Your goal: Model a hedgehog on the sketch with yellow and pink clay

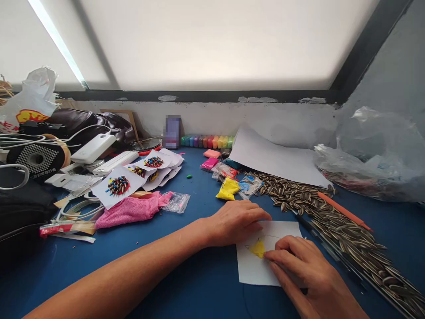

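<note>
Close work at the yellow patch (257, 249)!

I've got a blue table (186, 288), open room left of the white sheet (252, 272), striped seeds (352, 232) crowding near its right edge. Plastic bag (38, 91): red lettering, unreadable from here. Left hand (235, 221) outstretched over the sheet's upper-left corner, gripping nothing I see. Right hand (308, 266), fingers bent, touches that flat, uneven patch mid-sheet; pinching? Can't tell.
</note>
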{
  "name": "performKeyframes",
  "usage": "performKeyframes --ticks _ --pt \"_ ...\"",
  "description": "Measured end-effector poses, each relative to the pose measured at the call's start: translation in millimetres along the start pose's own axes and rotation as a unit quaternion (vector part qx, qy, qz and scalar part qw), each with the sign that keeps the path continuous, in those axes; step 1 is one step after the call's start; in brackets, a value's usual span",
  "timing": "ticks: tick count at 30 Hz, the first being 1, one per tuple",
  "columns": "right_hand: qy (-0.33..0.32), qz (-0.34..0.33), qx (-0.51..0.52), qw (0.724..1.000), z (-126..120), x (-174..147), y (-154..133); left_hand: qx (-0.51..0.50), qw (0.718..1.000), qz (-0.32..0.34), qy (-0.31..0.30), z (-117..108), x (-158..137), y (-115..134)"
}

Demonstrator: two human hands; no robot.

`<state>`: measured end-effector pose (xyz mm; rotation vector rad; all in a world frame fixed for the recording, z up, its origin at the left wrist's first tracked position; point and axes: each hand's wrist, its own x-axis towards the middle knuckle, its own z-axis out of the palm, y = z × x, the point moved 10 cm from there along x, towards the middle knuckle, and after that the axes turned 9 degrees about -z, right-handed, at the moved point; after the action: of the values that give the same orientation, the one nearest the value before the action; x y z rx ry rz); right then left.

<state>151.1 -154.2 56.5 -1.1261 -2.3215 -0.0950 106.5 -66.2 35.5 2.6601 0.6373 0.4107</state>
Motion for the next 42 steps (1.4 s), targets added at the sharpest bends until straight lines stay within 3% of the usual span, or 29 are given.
performKeyframes --ticks 7,10,15,20,23,30,42 --pt "-0.022 -0.040 -0.031 0.998 3 -2 -4 -0.026 0.998 0.039 0.053 -6 -2 2" --pt "-0.027 -0.060 -0.057 0.996 -1 -1 -8 -0.030 0.996 0.063 0.048 -4 -3 5" --pt "-0.020 -0.078 -0.082 0.993 -5 4 -12 -0.050 0.997 0.050 0.001 -9 -2 5" --pt "-0.014 -0.092 -0.103 0.990 -5 7 -16 -0.097 0.984 0.028 -0.149 -9 -7 2" --pt "-0.025 -0.093 -0.104 0.990 -4 7 -16 -0.098 0.975 0.035 -0.197 -6 -12 3" --pt "-0.050 -0.089 -0.106 0.989 -1 3 -13 -0.048 0.972 0.035 -0.226 12 -17 5" --pt "-0.030 -0.084 -0.095 0.991 1 6 -16 -0.043 0.969 0.029 -0.240 14 -17 4"
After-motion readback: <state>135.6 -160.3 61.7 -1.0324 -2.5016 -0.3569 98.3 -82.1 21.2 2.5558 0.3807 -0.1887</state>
